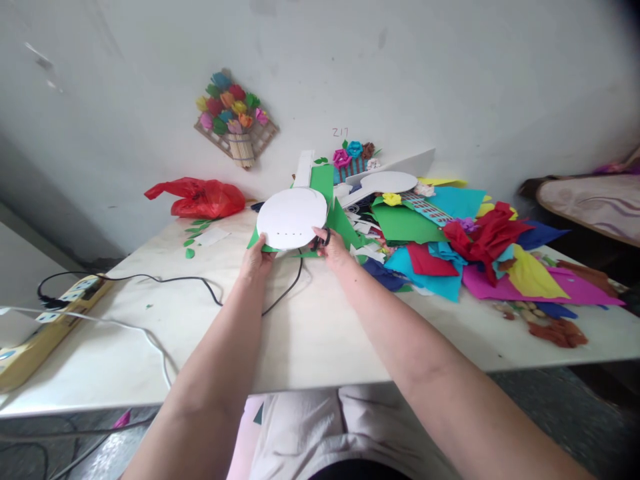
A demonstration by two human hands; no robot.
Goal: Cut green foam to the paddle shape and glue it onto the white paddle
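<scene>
From the head camera, a white disc [291, 217] sits at the centre of the frame, held in both hands, with a row of small dark marks near its lower edge. A white strip [303, 169] stands out above it, towards the wall. The left hand [259, 259] pinches the disc's lower left edge, thumb on top. The right hand [332, 249] grips the lower right edge, thumb against the rim; a black loop [327, 237], like a scissor handle, shows at its fingers, the rest of it hidden. Green paper [323, 179] shows beneath and behind the disc, and a black cord [175, 279] runs from there to the power strip [83, 311] at the left of the frame.

Just right of centre lies a second white cutout [389, 181], round with a narrow strip, near a yellow flower [392, 199]. Right of that, coloured paper is heaped on the table [320, 327]: red paper [487, 237] on top, magenta paper [590, 287] at the far right, brown paper [557, 332] at the lower right. Left of centre are a red bag [215, 200] and green leaves [195, 230]. A flower hanging [233, 110] is on the wall at upper left.
</scene>
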